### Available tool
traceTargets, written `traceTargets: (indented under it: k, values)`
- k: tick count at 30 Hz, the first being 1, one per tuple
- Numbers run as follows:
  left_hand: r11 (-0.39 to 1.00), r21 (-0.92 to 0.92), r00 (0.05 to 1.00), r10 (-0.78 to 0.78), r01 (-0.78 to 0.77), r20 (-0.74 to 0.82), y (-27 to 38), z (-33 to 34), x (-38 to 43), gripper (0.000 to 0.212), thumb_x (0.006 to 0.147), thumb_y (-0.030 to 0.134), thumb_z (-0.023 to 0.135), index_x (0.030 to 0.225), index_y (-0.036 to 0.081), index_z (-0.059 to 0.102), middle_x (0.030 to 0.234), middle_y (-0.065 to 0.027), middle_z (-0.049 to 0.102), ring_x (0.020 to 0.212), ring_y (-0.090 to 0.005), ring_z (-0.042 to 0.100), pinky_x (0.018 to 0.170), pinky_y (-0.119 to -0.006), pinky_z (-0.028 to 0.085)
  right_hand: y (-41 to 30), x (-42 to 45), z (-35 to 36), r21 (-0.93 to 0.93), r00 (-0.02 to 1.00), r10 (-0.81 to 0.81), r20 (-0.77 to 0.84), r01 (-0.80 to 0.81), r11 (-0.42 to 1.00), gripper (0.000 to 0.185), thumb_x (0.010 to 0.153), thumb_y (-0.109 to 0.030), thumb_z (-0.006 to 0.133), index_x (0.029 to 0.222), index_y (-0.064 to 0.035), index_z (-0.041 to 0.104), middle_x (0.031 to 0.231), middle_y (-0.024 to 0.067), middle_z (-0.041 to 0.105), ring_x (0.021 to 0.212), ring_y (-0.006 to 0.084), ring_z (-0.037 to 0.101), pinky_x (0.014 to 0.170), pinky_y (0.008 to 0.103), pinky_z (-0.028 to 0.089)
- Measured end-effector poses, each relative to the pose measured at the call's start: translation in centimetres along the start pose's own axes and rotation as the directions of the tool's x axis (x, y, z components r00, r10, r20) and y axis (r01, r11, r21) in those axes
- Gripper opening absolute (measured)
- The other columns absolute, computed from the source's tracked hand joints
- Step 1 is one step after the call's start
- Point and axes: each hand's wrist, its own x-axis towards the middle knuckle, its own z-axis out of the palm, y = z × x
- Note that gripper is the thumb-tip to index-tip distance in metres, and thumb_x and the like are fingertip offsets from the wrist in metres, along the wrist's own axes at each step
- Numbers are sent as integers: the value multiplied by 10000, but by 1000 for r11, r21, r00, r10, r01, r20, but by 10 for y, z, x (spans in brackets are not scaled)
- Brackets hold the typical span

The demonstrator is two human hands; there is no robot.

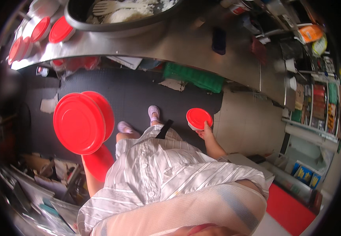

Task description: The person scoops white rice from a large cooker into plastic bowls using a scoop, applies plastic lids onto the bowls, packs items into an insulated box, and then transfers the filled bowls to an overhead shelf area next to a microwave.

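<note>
Several round containers with red plastic lids are held up at the left, one overlapping another. My left forearm rises to them, and they hide my left hand. A further red disc, apparently another lid, shows below them beside the forearm. Out to the right, my right hand grips a smaller-looking white container with a red lid, the thumb over its rim. It is level with my thighs, above the floor.
Ahead runs a steel counter bearing a large dark pan with white rice and a slotted spatula. More red-lidded containers stand at its left. A green crate sits underneath. Loaded shelves line the right; boxes lie lower left.
</note>
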Motion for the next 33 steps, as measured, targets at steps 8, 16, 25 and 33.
traceTargets:
  k: [8,16,25,33]
  values:
    - [996,-84,994,23,-33,-110,-83,-4,-22,448,876,358,433,1236,95,396,1097,-59,534,951,-145,534,753,-260,433,-17,29,-28,100,992,-102,71,94,991,571,802,-582,400,1152,-133,438,991,120,563,780,271,575,553,289,483]
    - [990,-140,978,-21,-9,-209,-172,5,-19,446,876,351,433,1238,94,395,1100,-61,532,953,-147,534,758,-262,433,-57,106,-13,145,996,-28,-85,41,989,596,813,-558,362,1140,-65,429,1017,133,540,791,294,565,539,304,490]
    - [978,-176,953,-155,111,-260,-250,35,10,443,877,342,434,1240,92,393,1103,-63,531,956,-148,533,763,-265,432,-155,181,10,435,947,-320,-38,304,848,568,800,-591,381,1190,-180,423,1172,58,481,934,243,536,660,337,522]
    - [969,-171,962,-209,180,-176,-270,76,39,441,878,335,435,1242,91,391,1106,-66,529,959,-150,532,767,-267,432,-193,103,-1,336,600,-794,102,730,595,507,841,-471,409,1192,-106,398,1049,83,535,770,235,546,616,274,449]
